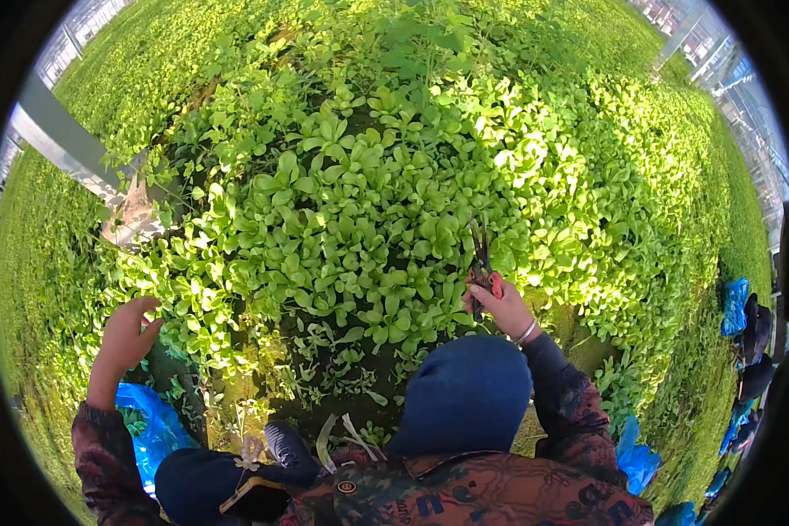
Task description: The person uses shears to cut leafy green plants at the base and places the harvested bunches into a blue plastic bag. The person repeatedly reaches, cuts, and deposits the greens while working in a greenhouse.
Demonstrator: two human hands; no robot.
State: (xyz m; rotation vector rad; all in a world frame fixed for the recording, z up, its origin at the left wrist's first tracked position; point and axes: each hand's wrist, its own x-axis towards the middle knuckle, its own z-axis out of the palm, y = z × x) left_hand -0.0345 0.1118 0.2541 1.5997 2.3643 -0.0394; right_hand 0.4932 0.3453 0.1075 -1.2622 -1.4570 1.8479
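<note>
My right hand (500,306) grips red-handled pruning snips (482,263), their narrow blades pointing away from me over the plants. The two blade tips look slightly apart. Before me spreads a dense bed of leafy greens (348,223) with rounded leaves. My left hand (125,332) is raised at the left, fingers curved and apart, with nothing seen in it. Just below that hand, a blue plastic bag (148,427) holds some green leaves. Small cut or loose leaves (335,368) lie on dark soil close to my knees.
A concrete post (72,144) with a broad base (138,217) rises at the left. Another blue bag (634,457) lies by my right elbow. More blue bags (735,306) and dark shapes line the far right edge. A phone (256,500) hangs at my front.
</note>
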